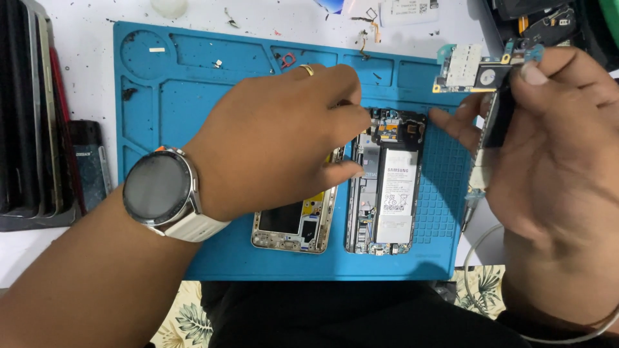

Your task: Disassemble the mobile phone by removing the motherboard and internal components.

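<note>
Opened phone (387,183) lies flat on blue mat (193,96) on the desk so its insides face up, left hand (271,142) fingers pinched narrow at its top edge, right hand (554,148) gripping lifted circuit board (480,74) clear of it.
</note>
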